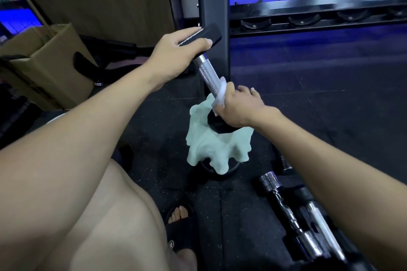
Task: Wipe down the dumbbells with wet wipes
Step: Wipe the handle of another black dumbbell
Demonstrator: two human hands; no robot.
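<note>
Holding a dumbbell [209, 72] tilted across the frame's centre, off the dark floor [308, 94]. Gripping its upper black head with the left hand [176, 50], fingers curled round. Wrapping the right hand [235, 107] and a wet wipe [221, 94] round the knurled handle's lower end. Draping a pale green cloth [209, 147] beneath the lower head. Lying at lower right, more chrome dumbbells [308, 222]. Standing at upper right, a rack [308, 15].

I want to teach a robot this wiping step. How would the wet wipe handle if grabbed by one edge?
Probably floppy: the wet wipe hangs in loose folds below the right hand. Likely light, since it drapes from the dumbbell with little holding it. Being wet, it may cling to the knurled handle.
</note>
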